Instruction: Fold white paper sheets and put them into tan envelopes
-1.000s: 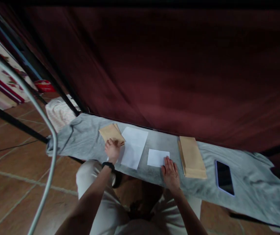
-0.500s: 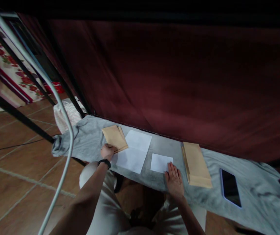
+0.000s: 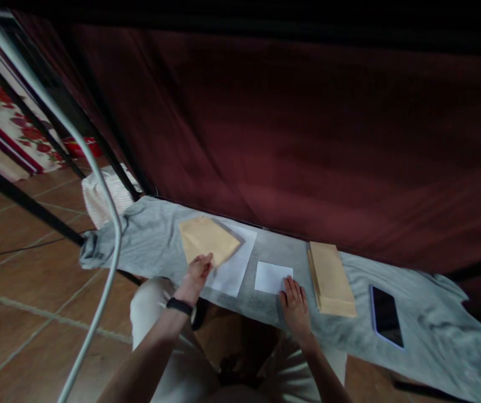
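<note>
My left hand (image 3: pixel 198 273) pinches the near edge of a brown paper envelope (image 3: pixel 209 238), whose pointed corner reaches right over a large creased white sheet (image 3: pixel 234 274). The envelope covers the sheet's upper left part; whether a second envelope lies under it, I cannot tell. With its fingers stretched out, my right hand (image 3: pixel 295 305) rests flat on the grey cloth, fingertips at the right edge of a smaller white paper (image 3: pixel 271 277). Just right of that hand lies a stack of brown envelopes (image 3: pixel 332 277).
A phone (image 3: pixel 386 314) with a purple edge lies on the grey cloth (image 3: pixel 152 240) to the right. Behind the narrow bench hangs a dark red curtain (image 3: pixel 265 140). A pale cable (image 3: pixel 108 196) and black metal bars cross the left side.
My left hand has moved right and turned with the brown envelope, which now points over the large white sheet. The right hand has stayed by the smaller paper. The view has shifted slightly.
</note>
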`<state>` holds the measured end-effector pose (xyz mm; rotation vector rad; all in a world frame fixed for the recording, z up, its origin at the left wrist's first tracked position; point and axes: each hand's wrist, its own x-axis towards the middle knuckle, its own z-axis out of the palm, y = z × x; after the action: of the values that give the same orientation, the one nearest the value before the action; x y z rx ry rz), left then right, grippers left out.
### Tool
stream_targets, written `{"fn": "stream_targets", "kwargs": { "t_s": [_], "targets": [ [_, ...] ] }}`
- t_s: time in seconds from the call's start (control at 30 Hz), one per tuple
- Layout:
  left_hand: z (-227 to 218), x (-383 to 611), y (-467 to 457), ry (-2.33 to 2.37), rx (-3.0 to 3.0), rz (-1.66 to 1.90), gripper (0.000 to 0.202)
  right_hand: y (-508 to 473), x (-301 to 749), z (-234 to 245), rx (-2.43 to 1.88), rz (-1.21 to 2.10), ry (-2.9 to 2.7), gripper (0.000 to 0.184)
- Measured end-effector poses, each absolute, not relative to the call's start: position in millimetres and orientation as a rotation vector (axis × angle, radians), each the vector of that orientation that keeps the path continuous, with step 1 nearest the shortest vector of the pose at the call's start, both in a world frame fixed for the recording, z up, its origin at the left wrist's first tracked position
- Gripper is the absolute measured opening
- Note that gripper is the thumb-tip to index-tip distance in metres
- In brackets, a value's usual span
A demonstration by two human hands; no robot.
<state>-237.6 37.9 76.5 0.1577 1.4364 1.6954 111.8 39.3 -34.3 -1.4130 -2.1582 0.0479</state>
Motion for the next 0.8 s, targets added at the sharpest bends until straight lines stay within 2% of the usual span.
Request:
{"fn": "stream_targets", "kwargs": {
  "t_s": [0.13, 0.37, 0.8],
  "targets": [
    [61.5, -164.2, 29.7, 1.289, 0.169, 1.566, 0.041, 37.5, 99.4, -22.7, -1.373, 0.396, -1.920, 0.049],
    [44.3, -97.5, 12.5, 1.152, 0.233, 1.439, 0.042, 24.2, 56.7, 9.3, -1.252, 1.476, -1.061, 0.053],
    [32.7, -103.3, 5.9, 1.080, 0.123, 1.335, 0.037, 20.0, 55.2, 41.2, -0.983, 1.835, -0.838, 0.039]
  ]
}}
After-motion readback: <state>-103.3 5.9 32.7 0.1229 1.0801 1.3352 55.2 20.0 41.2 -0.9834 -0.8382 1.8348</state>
